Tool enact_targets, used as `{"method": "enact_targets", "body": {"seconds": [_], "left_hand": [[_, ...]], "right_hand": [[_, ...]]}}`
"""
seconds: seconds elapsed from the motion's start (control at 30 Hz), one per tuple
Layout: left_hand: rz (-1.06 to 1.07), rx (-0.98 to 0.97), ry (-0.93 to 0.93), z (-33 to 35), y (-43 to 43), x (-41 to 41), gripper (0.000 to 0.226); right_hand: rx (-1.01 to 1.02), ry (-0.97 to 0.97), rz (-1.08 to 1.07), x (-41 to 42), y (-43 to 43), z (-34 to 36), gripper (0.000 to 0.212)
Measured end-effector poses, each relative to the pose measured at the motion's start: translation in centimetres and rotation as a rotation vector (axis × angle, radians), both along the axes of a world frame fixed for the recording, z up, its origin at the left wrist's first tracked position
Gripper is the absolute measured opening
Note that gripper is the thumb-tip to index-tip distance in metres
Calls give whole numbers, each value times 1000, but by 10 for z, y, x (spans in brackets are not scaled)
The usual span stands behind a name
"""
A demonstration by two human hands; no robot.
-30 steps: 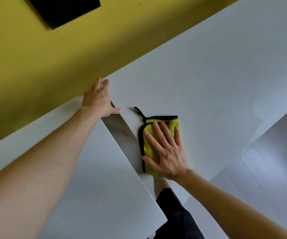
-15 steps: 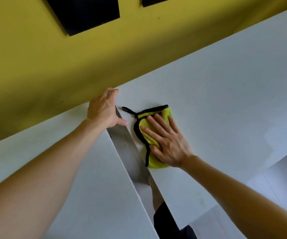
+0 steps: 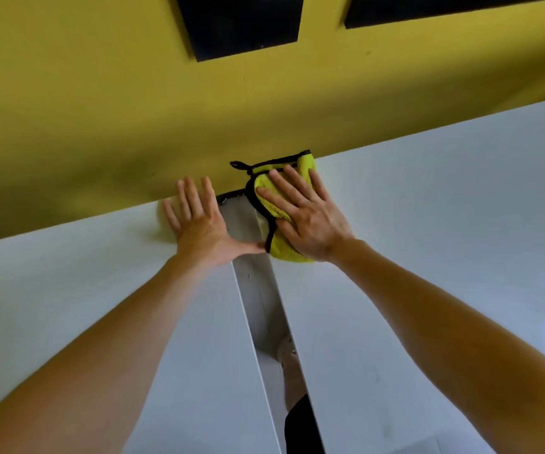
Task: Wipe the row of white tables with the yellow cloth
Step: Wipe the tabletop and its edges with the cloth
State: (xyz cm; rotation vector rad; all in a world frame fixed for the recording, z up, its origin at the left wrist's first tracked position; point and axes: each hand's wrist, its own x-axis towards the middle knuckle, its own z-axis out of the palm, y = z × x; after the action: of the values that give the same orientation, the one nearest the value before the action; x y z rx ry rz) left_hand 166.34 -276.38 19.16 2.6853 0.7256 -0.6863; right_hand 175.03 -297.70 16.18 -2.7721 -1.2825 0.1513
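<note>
Presses folded yellow microfibre cloth with black trim (image 3: 286, 252) onto far left corner of right-hand white table (image 3: 428, 231) with right hand (image 3: 303, 217), fingers straight and spread, nothing gripped. Lays left hand (image 3: 199, 224) flat on far right corner of left-hand white table (image 3: 68, 290), fingers straight, thumb stretched across narrow gap between tables (image 3: 258, 290) to cloth's black edge. Leaves cloth's black loop against mustard-yellow wall (image 3: 100, 109), below black square panels (image 3: 238, 24).

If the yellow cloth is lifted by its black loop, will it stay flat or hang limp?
Probably limp: the yellow cloth is folded and bunched under the right hand. Its plush pile likely drags rather than slips on the white table.
</note>
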Motion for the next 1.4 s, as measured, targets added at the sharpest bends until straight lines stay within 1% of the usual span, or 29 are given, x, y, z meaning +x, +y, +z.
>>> {"method": "enact_targets", "body": {"seconds": [0.03,0.1,0.13,0.17,0.2,0.23,0.3,0.33,0.4,0.53,0.6,0.67,0.8,0.87,0.93,1.03,1.1,1.2,1.3,1.33,1.4], "left_hand": [[-6,-16,10,0,0,0,187],[-15,-37,36,1,1,1,188],[-16,-46,53,2,1,1,188],[-20,-50,69,3,0,1,188],[-28,-56,84,4,1,2,188],[-41,-70,95,5,1,3,188],[-104,-89,96,8,7,-3,188],[-147,-79,97,10,12,-9,187],[-225,-72,128,15,25,-27,185],[-323,-108,201,19,38,-48,187],[-334,-111,221,17,39,-46,188],[-329,-114,223,16,39,-45,188],[-319,-108,229,16,39,-47,187],[-318,-112,227,17,39,-45,186],[-315,-117,227,18,40,-46,187],[-320,-129,227,19,40,-44,187],[-323,-129,224,20,40,-46,186],[-319,-130,228,20,40,-45,187],[-307,-112,227,19,38,-46,188],[-303,-110,232,18,38,-45,188],[-302,-96,229,17,39,-46,188]], "right_hand": [[0,-10,-59,11,-19,-1,66],[13,17,-292,29,-46,0,67],[17,37,-404,32,-48,2,67],[15,33,-466,32,-41,2,68],[3,22,-461,31,-29,1,68],[-14,17,-391,29,-14,0,69],[-24,-1,-170,22,12,-1,68],[-19,-11,-105,16,21,-1,68],[5,10,-126,-4,20,0,68],[-33,80,-157,-113,-22,14,72],[-26,98,-167,-136,-32,14,73],[5,78,-220,-107,-9,7,73],[45,57,-371,-20,69,-2,70],[53,36,-377,-17,72,-4,70],[68,23,-342,-53,47,-2,73],[17,56,-277,-144,-10,11,76],[-8,75,-242,-171,-26,13,79],[-30,46,-233,-118,7,3,84],[-2,13,-289,-56,56,-5,81],[10,17,-302,-48,64,-5,79],[36,0,-258,-45,60,-6,74]]}}
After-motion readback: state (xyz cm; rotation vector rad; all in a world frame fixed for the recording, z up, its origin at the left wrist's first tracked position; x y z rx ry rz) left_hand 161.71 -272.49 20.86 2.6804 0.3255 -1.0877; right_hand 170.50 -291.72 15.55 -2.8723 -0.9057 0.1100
